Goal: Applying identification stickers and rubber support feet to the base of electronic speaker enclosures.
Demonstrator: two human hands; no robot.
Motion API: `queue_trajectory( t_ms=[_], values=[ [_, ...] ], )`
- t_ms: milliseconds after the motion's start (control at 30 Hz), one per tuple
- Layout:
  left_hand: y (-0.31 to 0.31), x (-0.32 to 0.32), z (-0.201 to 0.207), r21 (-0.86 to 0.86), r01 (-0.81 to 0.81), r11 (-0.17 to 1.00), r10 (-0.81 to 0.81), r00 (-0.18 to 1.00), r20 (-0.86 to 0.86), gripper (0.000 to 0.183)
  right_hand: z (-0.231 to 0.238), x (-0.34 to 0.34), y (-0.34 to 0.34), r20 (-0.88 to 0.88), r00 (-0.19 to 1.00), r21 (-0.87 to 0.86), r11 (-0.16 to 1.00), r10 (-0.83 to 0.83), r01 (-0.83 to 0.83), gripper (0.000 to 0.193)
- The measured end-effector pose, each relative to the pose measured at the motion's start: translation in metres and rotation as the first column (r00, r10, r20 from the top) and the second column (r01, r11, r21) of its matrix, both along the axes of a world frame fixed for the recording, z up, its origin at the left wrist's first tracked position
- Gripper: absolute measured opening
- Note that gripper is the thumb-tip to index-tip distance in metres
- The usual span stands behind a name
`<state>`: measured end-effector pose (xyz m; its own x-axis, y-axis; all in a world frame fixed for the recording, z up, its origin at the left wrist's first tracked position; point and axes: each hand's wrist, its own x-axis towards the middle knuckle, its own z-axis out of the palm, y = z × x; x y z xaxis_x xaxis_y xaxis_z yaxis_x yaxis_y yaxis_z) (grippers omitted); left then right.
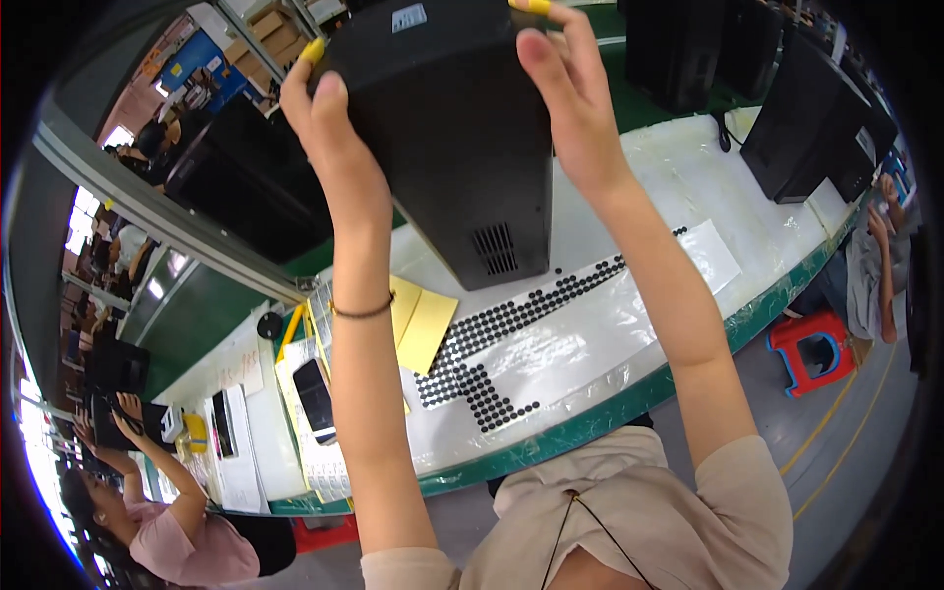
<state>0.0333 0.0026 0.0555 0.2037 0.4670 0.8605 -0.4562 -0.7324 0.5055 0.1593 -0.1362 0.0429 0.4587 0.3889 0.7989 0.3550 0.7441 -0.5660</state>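
Note:
A tall black box-shaped unit (pixel 452 147), with a slotted vent low on its near side, is upright in front of me. My left hand (pixel 334 133) grips its upper left edge, and my right hand (pixel 575 108) grips the upper right. Each hand has a yellow finger cover on a fingertip. The unit's lower end is over the white tabletop (pixel 639 187); I cannot tell whether it touches. Just in front of it lies a white sheet (pixel 590 334) with rows of small black round pads (pixel 501 324). Yellow paper (pixel 425 329) lies by my left forearm.
A phone (pixel 315 398) and papers lie left on the bench. Similar black units stand at the back left (pixel 246 177) and right (pixel 821 118). A metal frame post (pixel 167 221) crosses the left. Co-workers are at both sides; a red stool (pixel 814 352) stands right.

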Motion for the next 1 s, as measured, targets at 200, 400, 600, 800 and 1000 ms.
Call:
queue_trajectory(
  t_ms=[200, 400, 600, 800, 1000],
  values=[
    [-0.01, -0.017, 0.006, 0.105, -0.239, 0.965, 0.251, 0.96, -0.121, 0.048, 0.0, -0.022, -0.02, 0.07, 0.968, -0.018, 0.97, -0.241, 0.243, 0.045],
    [-0.073, -0.087, -0.062, 0.186, -0.194, 0.963, 0.232, 0.95, -0.21, 0.055, -0.094, -0.048, -0.059, 0.598, 0.703, -0.031, 0.866, -0.384, 0.5, 0.021],
    [-0.106, -0.134, -0.159, 0.001, -0.298, 0.955, 0.23, 0.734, -0.639, 0.041, -0.186, -0.105, -0.065, 0.686, 0.7, -0.522, 0.805, 0.2, 0.282, 0.024],
    [-0.122, -0.168, -0.202, -0.037, -0.389, 0.92, 0.189, 0.527, -0.829, 0.043, -0.206, -0.12, -0.063, 0.773, 0.594, -0.49, 0.804, 0.222, 0.337, 0.027],
    [-0.134, -0.165, -0.211, 0.153, -0.423, 0.893, 0.382, 0.534, -0.754, 0.039, -0.209, -0.122, -0.053, 0.757, 0.613, -0.507, 0.796, 0.226, 0.332, 0.022]
  ],
)
